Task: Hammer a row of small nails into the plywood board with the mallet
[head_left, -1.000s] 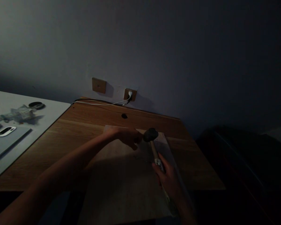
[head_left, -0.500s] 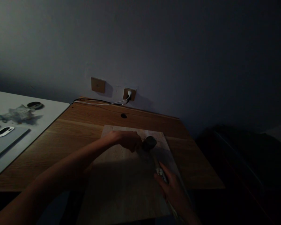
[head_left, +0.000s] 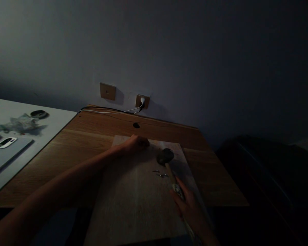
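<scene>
My right hand (head_left: 188,205) is closed round the pale handle of a mallet (head_left: 165,156), whose rounded dark head is over the upper right of a pale wooden board (head_left: 133,205). A patterned wrap shows on the handle. My left hand (head_left: 136,143) is at the board's far edge with its fingers curled in; anything inside them is hidden. Between the hands, just left of the handle, several small shiny metal pieces (head_left: 162,175) that look like nails or screws lie on the board.
The board lies on a brown wooden table (head_left: 89,126) against the wall. Two sockets (head_left: 142,101) are above it, one with cables plugged in. On the left, a white table (head_left: 59,118) bears a crumpled plastic bag (head_left: 23,123), a dark round object (head_left: 39,114) and a grey flat device (head_left: 12,153).
My left hand has moved away from the mallet head, left and toward the board's far edge. The small metal pieces have come into view. My right hand and the mallet have barely moved.
</scene>
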The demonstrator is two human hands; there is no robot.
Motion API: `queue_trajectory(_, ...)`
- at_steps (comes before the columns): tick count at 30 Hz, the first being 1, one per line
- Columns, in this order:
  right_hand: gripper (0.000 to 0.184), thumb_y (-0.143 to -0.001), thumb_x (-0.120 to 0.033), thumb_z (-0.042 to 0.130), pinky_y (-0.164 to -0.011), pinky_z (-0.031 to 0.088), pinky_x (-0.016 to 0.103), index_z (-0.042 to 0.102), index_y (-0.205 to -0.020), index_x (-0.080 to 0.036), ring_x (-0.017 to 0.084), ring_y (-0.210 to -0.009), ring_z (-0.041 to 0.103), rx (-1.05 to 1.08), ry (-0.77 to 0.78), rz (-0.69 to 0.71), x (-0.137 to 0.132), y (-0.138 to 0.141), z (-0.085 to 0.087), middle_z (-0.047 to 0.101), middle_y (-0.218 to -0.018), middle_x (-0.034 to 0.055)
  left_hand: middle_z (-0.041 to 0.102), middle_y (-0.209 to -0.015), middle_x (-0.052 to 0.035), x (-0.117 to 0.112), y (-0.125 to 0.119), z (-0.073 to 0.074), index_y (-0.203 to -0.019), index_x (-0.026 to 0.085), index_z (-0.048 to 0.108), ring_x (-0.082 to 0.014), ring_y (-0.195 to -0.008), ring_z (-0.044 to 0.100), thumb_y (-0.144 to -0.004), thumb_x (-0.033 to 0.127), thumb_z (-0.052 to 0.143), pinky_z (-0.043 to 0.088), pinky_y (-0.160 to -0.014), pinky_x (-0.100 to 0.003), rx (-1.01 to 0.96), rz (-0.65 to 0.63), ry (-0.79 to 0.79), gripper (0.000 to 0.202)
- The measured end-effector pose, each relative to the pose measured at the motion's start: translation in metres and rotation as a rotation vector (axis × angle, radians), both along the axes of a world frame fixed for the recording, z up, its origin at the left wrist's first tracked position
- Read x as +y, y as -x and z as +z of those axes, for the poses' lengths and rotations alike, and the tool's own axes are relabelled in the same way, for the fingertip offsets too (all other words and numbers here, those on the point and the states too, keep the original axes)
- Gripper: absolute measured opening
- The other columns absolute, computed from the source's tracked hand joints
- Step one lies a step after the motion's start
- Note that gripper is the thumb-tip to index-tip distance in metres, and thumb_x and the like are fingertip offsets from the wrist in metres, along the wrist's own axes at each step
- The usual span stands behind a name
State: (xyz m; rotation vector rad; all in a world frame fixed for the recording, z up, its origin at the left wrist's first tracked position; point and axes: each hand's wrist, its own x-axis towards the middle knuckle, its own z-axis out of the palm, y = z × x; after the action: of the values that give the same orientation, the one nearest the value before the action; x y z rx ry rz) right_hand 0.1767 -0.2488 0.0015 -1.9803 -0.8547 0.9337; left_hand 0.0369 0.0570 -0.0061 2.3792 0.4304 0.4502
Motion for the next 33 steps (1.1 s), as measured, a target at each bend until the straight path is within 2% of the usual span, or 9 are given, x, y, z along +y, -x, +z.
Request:
queue_trajectory(3, 0.072, -0.090, -0.055, 0.057, -0.036, 0.034, 0.020, 0.051, -0.149, -0.016, 0.012, -0.043, 0.043, -0.013, 0.009, 0.007, -0.001, 0.001, 0.002, 0.044, -0.054, -0.0084, 0.077, -0.095, -0.0014, 0.001, 0.000, -0.002, -0.098, 0.018, 0.077, -0.0152, -0.086, 0.070, -0.082, 0.012, 0.065, 0.048, -0.082, -0.021, -0.015, -0.017, -0.009, 0.021)
queue_trajectory(8, 0.071, -0.089, -0.054, 0.058, -0.036, 0.033, 0.021, 0.051, -0.150, -0.017, 0.012, -0.042, 0.042, -0.027, 0.011, -0.006, 0.001, 0.006, 0.009, 0.046, -0.056, -0.0075, 0.076, -0.095, -0.0027, 0.000, 0.002, -0.002, -0.098, 0.018, 0.075, -0.0148, -0.084, 0.069, -0.082, 0.011, 0.063, 0.048, -0.077, -0.021, -0.034, -0.071, -0.021, 0.022)
queue_trajectory(11, 0.068, -0.089, -0.053, 0.059, -0.040, 0.039, 0.022, 0.056, -0.147, -0.018, 0.013, -0.046, 0.046, -0.051, -0.014, 0.049, 0.008, 0.008, 0.015, 0.053, -0.061, -0.0041, 0.075, -0.094, -0.0033, 0.000, 0.001, -0.002, -0.097, 0.017, 0.074, -0.0147, -0.082, 0.069, -0.082, 0.012, 0.063, 0.048, -0.075, -0.021, -0.040, -0.082, -0.016, 0.019)
queue_trajectory(13, 0.065, -0.089, -0.052, 0.059, -0.045, 0.043, 0.023, 0.059, -0.144, -0.017, 0.014, -0.053, 0.052, -0.088, -0.062, 0.082, 0.015, 0.009, 0.020, 0.061, -0.072, 0.0002, 0.075, -0.093, -0.0026, 0.000, 0.000, -0.003, -0.096, 0.018, 0.074, -0.0149, -0.082, 0.069, -0.083, 0.013, 0.063, 0.047, -0.075, -0.021, -0.036, -0.064, -0.014, 0.018)
queue_trajectory(15, 0.063, -0.090, -0.051, 0.059, -0.045, 0.044, 0.023, 0.059, -0.143, -0.017, 0.014, -0.055, 0.052, -0.107, -0.088, 0.095, 0.025, 0.010, 0.023, 0.063, -0.077, 0.0015, 0.075, -0.093, -0.0016, -0.001, -0.001, -0.004, -0.099, 0.019, 0.073, -0.0150, -0.083, 0.070, -0.083, 0.013, 0.063, 0.047, -0.075, -0.020, -0.040, -0.043, -0.007, 0.020)
queue_trajectory(19, 0.063, -0.091, -0.048, 0.058, -0.039, 0.037, 0.021, 0.056, -0.144, -0.014, 0.011, -0.045, 0.044, -0.105, -0.094, 0.097, 0.046, 0.013, 0.027, 0.052, -0.064, -0.0051, 0.077, -0.094, -0.0013, -0.001, -0.002, -0.008, -0.114, 0.020, 0.068, -0.0154, -0.084, 0.071, -0.081, 0.011, 0.064, 0.047, -0.074, -0.020, -0.052, -0.022, 0.024, 0.035)
queue_trajectory(24, 0.061, -0.091, -0.046, 0.057, -0.038, 0.035, 0.020, 0.056, -0.143, -0.014, 0.010, -0.042, 0.042, -0.091, -0.131, 0.124, 0.062, 0.017, 0.025, 0.047, -0.060, -0.0079, 0.077, -0.094, -0.0015, -0.001, -0.001, -0.010, -0.124, 0.021, 0.062, -0.0164, -0.083, 0.072, -0.079, 0.009, 0.064, 0.046, -0.071, -0.020, -0.036, -0.031, 0.062, 0.047)
queue_trajectory(28, 0.062, -0.090, -0.046, 0.058, -0.037, 0.034, 0.020, 0.055, -0.143, -0.013, 0.010, -0.041, 0.041, -0.090, -0.133, 0.123, 0.065, 0.020, 0.025, 0.043, -0.058, -0.0093, 0.076, -0.095, -0.0022, 0.000, -0.002, -0.011, -0.122, 0.021, 0.062, -0.0167, -0.081, 0.071, -0.075, 0.008, 0.068, 0.046, -0.069, -0.020, -0.041, -0.029, 0.051, 0.049)
queue_trajectory(33, 0.058, -0.092, -0.045, 0.057, -0.038, 0.034, 0.020, 0.057, -0.140, -0.013, 0.009, -0.043, 0.040, -0.081, -0.143, 0.139, 0.065, 0.020, 0.027, 0.043, -0.058, -0.0091, 0.076, -0.092, -0.0022, 0.001, -0.004, -0.013, -0.122, 0.020, 0.063, -0.0165, -0.079, 0.071, -0.079, 0.011, 0.067, 0.046, -0.070, -0.021, -0.060, -0.014, 0.049, 0.044)
